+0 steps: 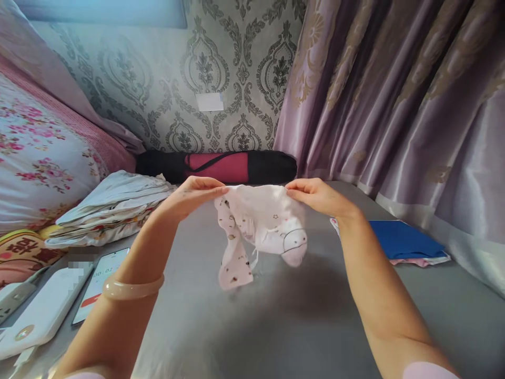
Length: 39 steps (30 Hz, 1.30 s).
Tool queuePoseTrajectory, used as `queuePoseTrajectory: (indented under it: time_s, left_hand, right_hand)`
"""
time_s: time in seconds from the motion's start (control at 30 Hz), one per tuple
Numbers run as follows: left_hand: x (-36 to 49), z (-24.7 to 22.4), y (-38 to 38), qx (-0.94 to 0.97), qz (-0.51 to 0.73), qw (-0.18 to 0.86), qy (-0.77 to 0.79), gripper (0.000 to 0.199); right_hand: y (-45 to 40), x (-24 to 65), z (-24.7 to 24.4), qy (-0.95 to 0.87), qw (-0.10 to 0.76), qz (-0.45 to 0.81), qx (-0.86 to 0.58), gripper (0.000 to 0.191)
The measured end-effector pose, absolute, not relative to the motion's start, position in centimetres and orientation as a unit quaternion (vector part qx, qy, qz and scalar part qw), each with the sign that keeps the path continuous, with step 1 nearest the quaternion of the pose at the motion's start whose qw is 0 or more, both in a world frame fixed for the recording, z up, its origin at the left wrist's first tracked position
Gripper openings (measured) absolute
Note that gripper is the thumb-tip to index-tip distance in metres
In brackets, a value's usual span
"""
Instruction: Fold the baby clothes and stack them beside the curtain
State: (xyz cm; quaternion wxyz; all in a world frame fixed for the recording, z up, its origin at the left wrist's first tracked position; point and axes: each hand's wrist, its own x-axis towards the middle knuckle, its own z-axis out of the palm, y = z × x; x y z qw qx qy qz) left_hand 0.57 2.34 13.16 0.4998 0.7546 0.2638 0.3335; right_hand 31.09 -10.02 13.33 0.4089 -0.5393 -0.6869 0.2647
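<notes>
My left hand [192,193] and right hand [315,193] pinch the garment [263,204] in front of the bag [224,170]; seemingly light, limp, it suits top-edge holds.

1. A grey wall [242,58] with a darker damask pattern fills the upper middle of the frame.
2. A small white rectangular plate [210,102] sits on it, slightly left of centre.
3. A mauve curtain [315,105] with gold floral motifs hangs in deep folds across the upper right.
4. A pale blue panel [106,10] crosses the upper left; whether it is a window is unclear.
5. A flat grey surface [276,337] spreads across the lower frame.
6. The curtain darkens toward the upper right corner.
</notes>
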Motion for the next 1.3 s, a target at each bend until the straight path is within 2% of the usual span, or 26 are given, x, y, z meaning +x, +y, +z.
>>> queuePoseTrajectory:
  time_s: [0.2, 0.33, 0.5, 0.67, 0.77, 0.87, 0.97, 1.03, 1.1, 1.2, 1.3]
  left_hand:
    - [1.1, 13.4, 1.9, 0.720, 0.392, 0.521, 0.238, 0.033]
    - [1.1, 13.2, 2.2, 0.699, 0.392, 0.528, 0.280, 0.036]
    - [1.5, 12.6, 2.6, 0.728, 0.392, 0.483, 0.289, 0.031]
    - [2.6, 12.1, 2.4, 0.729, 0.449, 0.446, 0.262, 0.030]
    - [3.3, 11.8, 2.0, 0.741, 0.485, 0.385, 0.260, 0.029]
    - [3.3, 11.9, 1.2, 0.771, 0.514, 0.247, 0.283, 0.027]
    - [2.4, 12.3, -0.2, 0.794, 0.516, 0.095, 0.307, 0.026]
    - [1.3, 12.8, -1.3, 0.803, 0.505, 0.042, 0.314, 0.025]
    - [0.0, 13.3, -2.6, 0.809, 0.499, 0.028, 0.309, 0.023]
    - [-2.6, 14.6, -4.6, 0.814, 0.508, 0.033, 0.280, 0.022]
    - [-6.2, 16.5, -6.2, 0.807, 0.515, 0.100, 0.271, 0.026]
  right_hand:
    - [-10.2, 31.4, 13.1, -0.675, 0.455, 0.213, -0.540, 0.039]
    - [-9.9, 31.4, 13.1, -0.672, 0.491, 0.216, -0.510, 0.039]
    - [-8.5, 30.9, 12.5, -0.635, 0.533, 0.131, -0.544, 0.034]
    - [-7.7, 30.1, 11.6, -0.622, 0.552, 0.015, -0.556, 0.028]
    - [-7.8, 29.4, 11.3, -0.606, 0.558, -0.053, -0.564, 0.026]
    - [-8.4, 28.8, 11.3, -0.604, 0.548, -0.128, -0.565, 0.027]
    - [-9.7, 28.4, 11.5, -0.616, 0.500, -0.184, -0.580, 0.032]
    - [-11.1, 28.3, 11.7, -0.623, 0.461, -0.198, -0.600, 0.035]
    - [-12.7, 28.1, 11.9, -0.633, 0.439, -0.198, -0.606, 0.035]
    - [-15.7, 27.4, 13.0, -0.653, 0.451, -0.183, -0.581, 0.031]
    - [-19.0, 26.1, 15.4, -0.647, 0.488, -0.165, -0.562, 0.023]
